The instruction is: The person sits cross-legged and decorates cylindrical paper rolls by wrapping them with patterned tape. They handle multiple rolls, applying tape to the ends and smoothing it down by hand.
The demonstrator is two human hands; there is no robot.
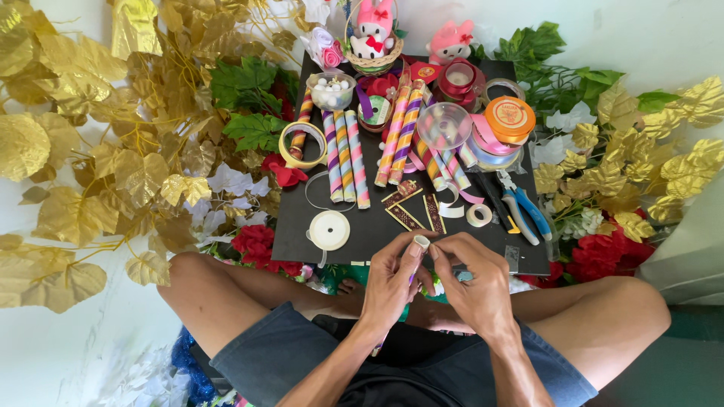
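I sit cross-legged at the near edge of a black board [377,226]. My left hand [392,280] and my right hand [475,283] meet fingertip to fingertip just above that edge. Together they pinch a small pale piece [421,242], possibly ribbon; it is too small to tell exactly. A bit of purple shows under my left fingers. Closest on the board are brown and gold patterned strips [411,209], a white ribbon spool [329,230] and a small tape roll [478,215].
Striped paper rolls [345,154], ribbon reels [494,139], a clear bowl of white beads [332,89], a clear cup [443,124], blue-handled pliers [524,207] and a basket with a plush toy [373,38] crowd the board. Gold leaves [113,151], red and white artificial flowers surround it.
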